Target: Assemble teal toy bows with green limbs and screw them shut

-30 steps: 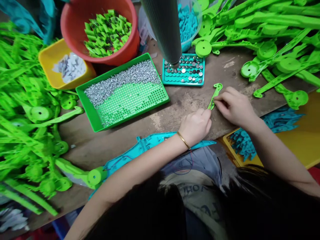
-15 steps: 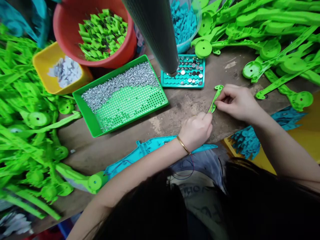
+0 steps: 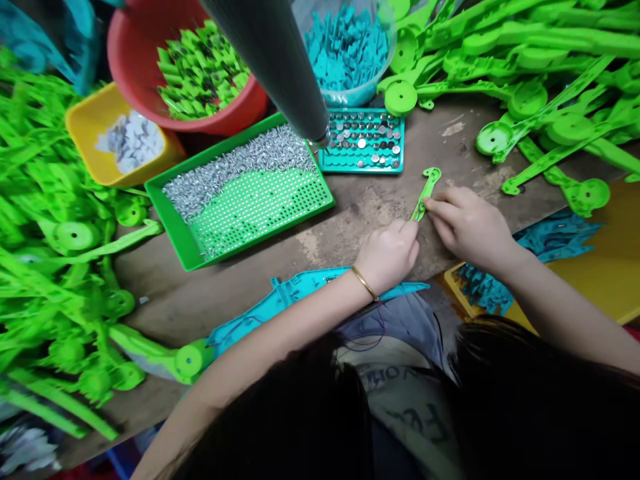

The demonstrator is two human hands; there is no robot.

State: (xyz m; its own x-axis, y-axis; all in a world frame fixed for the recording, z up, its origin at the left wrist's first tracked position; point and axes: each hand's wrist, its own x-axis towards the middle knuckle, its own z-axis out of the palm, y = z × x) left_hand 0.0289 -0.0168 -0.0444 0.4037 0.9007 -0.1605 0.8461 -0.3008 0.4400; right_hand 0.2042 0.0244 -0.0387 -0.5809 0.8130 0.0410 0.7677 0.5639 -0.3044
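Observation:
A small green plastic piece (image 3: 427, 190) lies on the worn wooden bench (image 3: 380, 200), slanting up to the right. My left hand (image 3: 389, 255), with a gold bangle on the wrist, is closed and pinches the piece's lower end. My right hand (image 3: 467, 223) presses its fingertips on the piece's middle from the right, fingers curled together. A teal plastic shell (image 3: 300, 293) with thin wires lies along the bench edge under my left forearm.
A green tray of small metal pins (image 3: 240, 190), a teal tray of round metal discs (image 3: 363, 140), a red bowl of green clips (image 3: 195, 67), a yellow tub (image 3: 120, 140), a clear tub of teal parts (image 3: 347, 47). A dark cone-shaped tool (image 3: 280, 67) hangs above. Green parts are heaped left (image 3: 55, 233) and right (image 3: 540, 80).
Both hands stay on the small green piece with only slight finger shifts. The view has drifted, so the hanging tool and trays appear further left.

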